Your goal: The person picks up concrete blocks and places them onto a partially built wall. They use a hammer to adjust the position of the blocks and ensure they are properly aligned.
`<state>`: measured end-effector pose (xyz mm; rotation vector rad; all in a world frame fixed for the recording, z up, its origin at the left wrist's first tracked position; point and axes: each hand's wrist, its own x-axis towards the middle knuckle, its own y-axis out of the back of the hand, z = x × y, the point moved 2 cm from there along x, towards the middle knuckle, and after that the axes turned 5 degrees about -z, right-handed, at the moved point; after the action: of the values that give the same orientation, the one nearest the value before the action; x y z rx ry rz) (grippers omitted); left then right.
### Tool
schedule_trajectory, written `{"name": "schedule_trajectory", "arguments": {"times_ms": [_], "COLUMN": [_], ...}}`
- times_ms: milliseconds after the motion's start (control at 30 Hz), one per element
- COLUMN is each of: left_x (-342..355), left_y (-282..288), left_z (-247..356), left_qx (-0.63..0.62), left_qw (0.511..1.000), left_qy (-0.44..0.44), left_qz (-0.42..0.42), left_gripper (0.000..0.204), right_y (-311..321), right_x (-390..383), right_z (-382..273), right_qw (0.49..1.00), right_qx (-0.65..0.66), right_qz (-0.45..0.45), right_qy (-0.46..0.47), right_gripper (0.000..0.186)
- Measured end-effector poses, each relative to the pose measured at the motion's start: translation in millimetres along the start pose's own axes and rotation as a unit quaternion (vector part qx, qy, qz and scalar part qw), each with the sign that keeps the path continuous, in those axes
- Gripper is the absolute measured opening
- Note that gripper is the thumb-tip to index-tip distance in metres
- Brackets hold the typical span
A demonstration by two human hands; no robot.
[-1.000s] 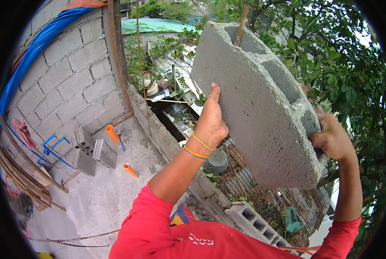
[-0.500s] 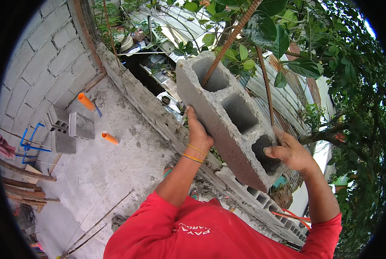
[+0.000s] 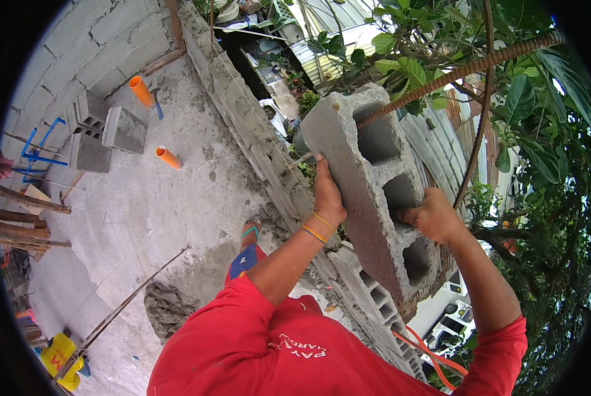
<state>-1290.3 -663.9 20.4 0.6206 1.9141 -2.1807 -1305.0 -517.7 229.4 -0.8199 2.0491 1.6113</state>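
A grey hollow concrete block (image 3: 350, 191) hangs tilted over the low wall, raised in both my hands. My left hand (image 3: 330, 197) presses its palm and fingers against the block's left face. With thumb and fingers, my right hand (image 3: 434, 216) clamps the block's right wall at the middle hole, the fingertips partly hidden. A rusty ribbed steel bar (image 3: 457, 78) runs into the block's far hole. The low block wall (image 3: 246, 142) passes below, its open cells (image 3: 379, 296) showing near my right side.
Orange pipe stubs (image 3: 168, 158) stand from the concrete floor (image 3: 190, 204) at left. Loose blocks (image 3: 125, 130) and blue pipes (image 3: 38, 155) lie by the grey wall (image 3: 104, 49). A mortar heap (image 3: 170, 307) sits near my feet. Another steel bar (image 3: 484, 119) and leaves crowd the right.
My right hand has shifted from the block's near hole to its middle hole. The steel bar in the far hole now leans further right, and the view has turned.
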Motion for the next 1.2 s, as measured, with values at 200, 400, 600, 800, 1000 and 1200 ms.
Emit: {"name": "schedule_trajectory", "arguments": {"times_ms": [200,400,600,800,1000,1200], "left_x": [29,45,42,64,85,90], "left_y": [71,185,212,259,302,324], "left_z": [-13,17,-7,-9,-20,-26], "left_qx": [0.1,0.344,0.131,0.087,0.144,0.197], "left_qw": [0.99,0.904,0.98,0.985,0.969,0.96], "left_qy": [0.006,-0.03,0.079,0.076,0.081,0.087], "left_qz": [0.102,0.253,0.124,0.131,0.184,0.179], "left_gripper": [0.075,0.076,0.066,0.052,0.033,0.035], "right_y": [-18,-40,-88,-135,-172,-199], "right_x": [56,105,155,191,217,230], "right_z": [21,32,50,66,83,90], "right_qw": [0.992,0.992,0.996,0.997,0.996,0.993], "right_qx": [-0.098,-0.06,-0.061,0.029,0.048,0.051], "right_qz": [-0.061,-0.114,-0.055,-0.07,-0.078,-0.099], "right_qy": [0.048,0.006,-0.016,0.008,-0.017,-0.033], "right_gripper": [0.02,0.028,0.036,0.034,0.032,0.032]}}
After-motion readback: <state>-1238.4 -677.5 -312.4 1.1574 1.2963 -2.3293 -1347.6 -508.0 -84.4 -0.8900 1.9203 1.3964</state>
